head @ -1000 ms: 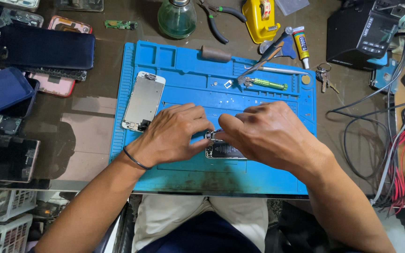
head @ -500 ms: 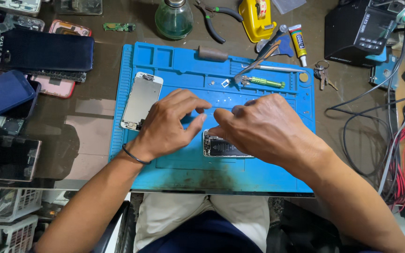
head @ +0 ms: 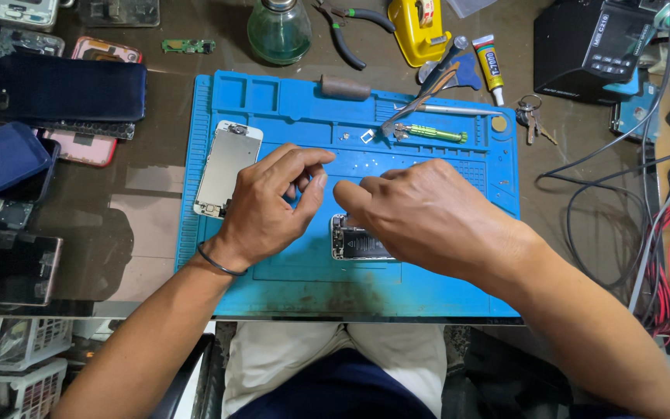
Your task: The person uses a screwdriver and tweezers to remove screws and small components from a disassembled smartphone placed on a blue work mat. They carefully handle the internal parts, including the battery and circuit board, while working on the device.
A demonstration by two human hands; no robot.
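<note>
An opened phone body [head: 353, 242], its battery and boards showing, lies on the blue repair mat [head: 288, 271]. My right hand [head: 428, 213] hovers over its right part with the knuckles up, hiding the fingertips and whatever may be in them. My left hand [head: 269, 206] is just left of the phone, with thumb and curled forefinger a little apart and nothing visible between them. A detached screen panel [head: 225, 167] lies face down on the mat beside my left hand.
A green screwdriver [head: 432, 133], tweezers [head: 416, 101] and a grey cylinder [head: 345, 87] lie along the mat's far edge. Beyond are a glass bottle [head: 278, 31], pliers [head: 347, 31], a glue tube [head: 490, 66] and keys [head: 533, 116]. Phones [head: 60, 89] are stacked left; cables [head: 661, 233] right.
Both hands have lifted off the phone body and drawn slightly apart. More of the phone's left end now shows. My left fingers have opened from their grip.
</note>
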